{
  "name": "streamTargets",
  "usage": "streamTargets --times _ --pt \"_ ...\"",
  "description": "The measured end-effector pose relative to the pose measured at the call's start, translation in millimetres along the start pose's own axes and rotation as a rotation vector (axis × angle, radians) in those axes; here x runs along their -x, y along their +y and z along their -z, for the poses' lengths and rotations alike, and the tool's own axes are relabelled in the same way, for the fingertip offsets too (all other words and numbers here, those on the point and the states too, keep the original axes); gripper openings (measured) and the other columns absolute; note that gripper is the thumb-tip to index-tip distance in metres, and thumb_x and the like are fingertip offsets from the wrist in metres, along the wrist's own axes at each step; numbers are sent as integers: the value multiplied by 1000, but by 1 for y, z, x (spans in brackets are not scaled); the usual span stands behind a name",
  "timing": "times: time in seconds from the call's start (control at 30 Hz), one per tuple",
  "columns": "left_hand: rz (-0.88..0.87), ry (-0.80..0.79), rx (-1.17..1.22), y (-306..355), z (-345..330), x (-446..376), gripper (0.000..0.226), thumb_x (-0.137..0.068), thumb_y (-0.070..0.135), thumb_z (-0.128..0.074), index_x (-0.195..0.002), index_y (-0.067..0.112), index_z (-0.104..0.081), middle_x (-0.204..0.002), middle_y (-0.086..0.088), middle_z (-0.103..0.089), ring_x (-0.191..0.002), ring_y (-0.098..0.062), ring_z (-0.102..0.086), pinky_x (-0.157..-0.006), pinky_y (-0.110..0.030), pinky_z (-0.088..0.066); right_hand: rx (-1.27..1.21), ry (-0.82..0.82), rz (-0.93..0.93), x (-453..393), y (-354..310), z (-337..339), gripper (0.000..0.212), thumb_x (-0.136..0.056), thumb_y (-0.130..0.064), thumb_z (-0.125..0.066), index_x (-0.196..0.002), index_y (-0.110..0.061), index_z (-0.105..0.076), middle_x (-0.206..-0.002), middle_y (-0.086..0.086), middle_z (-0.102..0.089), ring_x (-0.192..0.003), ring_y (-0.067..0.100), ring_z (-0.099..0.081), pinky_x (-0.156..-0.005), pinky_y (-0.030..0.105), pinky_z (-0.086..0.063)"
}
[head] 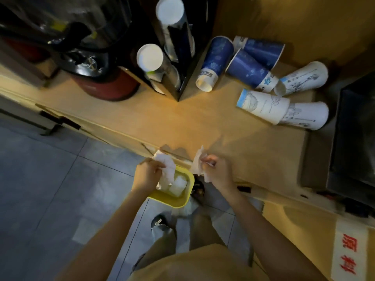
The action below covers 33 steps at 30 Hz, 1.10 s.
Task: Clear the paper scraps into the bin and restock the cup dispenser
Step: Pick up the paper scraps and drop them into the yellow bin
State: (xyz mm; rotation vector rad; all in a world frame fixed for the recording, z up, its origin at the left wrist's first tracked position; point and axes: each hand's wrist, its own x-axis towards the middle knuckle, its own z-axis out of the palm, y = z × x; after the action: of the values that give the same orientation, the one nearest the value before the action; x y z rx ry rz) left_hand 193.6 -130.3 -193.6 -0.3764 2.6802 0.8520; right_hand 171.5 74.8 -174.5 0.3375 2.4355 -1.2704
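Note:
My left hand point(147, 172) grips a crumpled white paper scrap point(166, 166) right over the yellow bin point(174, 200) on the floor by the counter's front edge. White scraps lie inside the bin point(178, 186). My right hand point(216, 171) pinches another white paper scrap point(197, 163) just right of the bin's rim. On the wooden counter point(182, 120), blue paper cups point(241, 63) and white paper cups point(284, 106) lie on their sides at the back right. The black cup dispenser point(172, 57) stands at the back, with two white-topped cup stacks in it.
A dark appliance on a red base point(101, 78) sits left of the dispenser. A black box point(357, 138) occupies the counter's right end. Grey floor tiles point(50, 179) spread to the left. My feet point(160, 224) stand beside the bin. A cabinet label with red characters point(349, 254) is at lower right.

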Motion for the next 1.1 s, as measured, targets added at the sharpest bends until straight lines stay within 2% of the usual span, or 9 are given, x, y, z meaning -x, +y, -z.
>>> streamTargets --times 0.13,0.27,0.47,0.6,0.7,0.77,0.9,1.0,1.1 --pt "194 -54 131 -39 6 22 32 -84 5 -45 -102 11 -70 -116 -21 -61 -102 -36 -58 -80 -27 -40 -166 31 -50 36 2 -46 10 -78 -4 -62 -80 -10 -69 -61 0 -59 -61 15 -53 -55 27 -36" --pt "143 -139 146 -74 3 36 30 -88 4 -45 -111 8 -65 -122 -21 -57 -110 -34 -55 -92 -31 -41 -209 -137 -125 55 22 -84 24 -82 -7 -60 -101 -20 -60 -70 -5 -58 -63 14 -56 -50 22 -43" --pt "204 -157 179 -119 -35 28 23 -85 7 -58 -106 2 -66 -116 -21 -60 -100 -32 -60 -85 -29 -45 -48 -177 -173 46 70 -132 19 -86 -10 -57 -99 -8 -71 -92 11 -72 -87 23 -63 -69 24 -44" --pt "251 -104 225 -146 -79 8 23 -83 5 -59 -105 9 -65 -112 -14 -65 -88 -26 -61 -79 -26 -45 -127 -155 -300 20 107 -162 24 -90 -21 -51 -106 -15 -69 -101 8 -68 -94 20 -60 -69 25 -46" --pt "248 -88 237 -168 -123 -16 21 -84 4 -55 -98 13 -68 -104 -13 -69 -77 -21 -57 -73 -24 -43 -92 -230 -322 -8 142 -189 38 -85 -13 -50 -122 -17 -59 -116 11 -63 -104 26 -58 -81 36 -48" --pt "257 -89 245 -182 -154 -34 22 -84 1 -54 -92 10 -72 -104 -16 -69 -85 -26 -62 -75 -23 -45 -5 -249 -282 -28 168 -210 42 -82 -6 -52 -124 -12 -56 -121 13 -61 -108 27 -57 -79 31 -46" --pt "195 -141 212 -209 -213 -72 23 -85 1 -52 -103 3 -68 -116 -15 -66 -102 -26 -62 -88 -29 -48 109 -211 -209 -68 221 -256 36 -82 -3 -58 -118 -4 -56 -115 16 -65 -107 28 -59 -85 31 -48" --pt "151 -213 96 -226 -247 -86 28 -87 4 -49 -112 2 -63 -123 -16 -61 -111 -27 -57 -93 -27 -42 202 -225 -164 -87 256 -279 17 -84 -6 -59 -101 -7 -62 -99 10 -68 -91 16 -59 -67 15 -40" --pt "262 -359 139 -218 -256 -75 32 -89 10 -47 -119 2 -56 -128 -17 -55 -117 -29 -53 -96 -28 -40 287 -246 -189 -77 270 -277 11 -85 -4 -54 -88 -6 -65 -91 14 -68 -86 21 -62 -62 20 -44"
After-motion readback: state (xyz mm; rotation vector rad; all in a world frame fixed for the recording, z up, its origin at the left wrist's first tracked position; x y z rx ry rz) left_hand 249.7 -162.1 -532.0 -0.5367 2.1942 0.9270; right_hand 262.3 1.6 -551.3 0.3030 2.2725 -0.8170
